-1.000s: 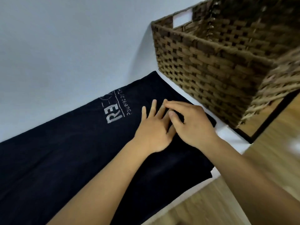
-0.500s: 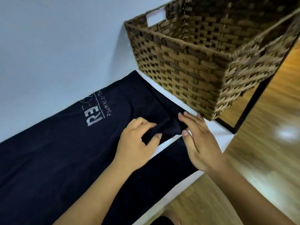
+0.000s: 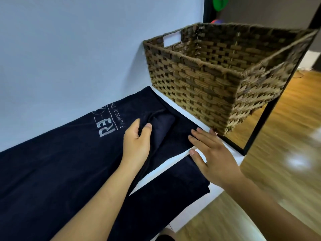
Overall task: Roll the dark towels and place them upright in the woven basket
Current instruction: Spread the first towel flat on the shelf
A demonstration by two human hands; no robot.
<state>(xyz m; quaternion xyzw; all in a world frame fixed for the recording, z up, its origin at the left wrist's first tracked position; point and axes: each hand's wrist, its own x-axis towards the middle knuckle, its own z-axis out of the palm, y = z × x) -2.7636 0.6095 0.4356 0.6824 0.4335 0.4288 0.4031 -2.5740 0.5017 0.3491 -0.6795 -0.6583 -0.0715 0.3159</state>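
One dark towel (image 3: 52, 171) lies along the bench (image 3: 166, 165), its end just beside the basket (image 3: 191, 80). My left hand (image 3: 137, 145) pinches a fold there; my right hand (image 3: 213, 157) lies flat on it, fingers straight. Rolling looks barely begun; next, probably, tight even turns.

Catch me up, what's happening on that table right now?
A person is working a dark towel spread flat on a white table beside a woven basket. The left hand grips a raised fold of the towel near its printed lettering. The right hand lies flat, fingers straight, on the towel's end nearest the basket. The towel is not yet rolled, and no towel shows in the part of the basket that is visible.
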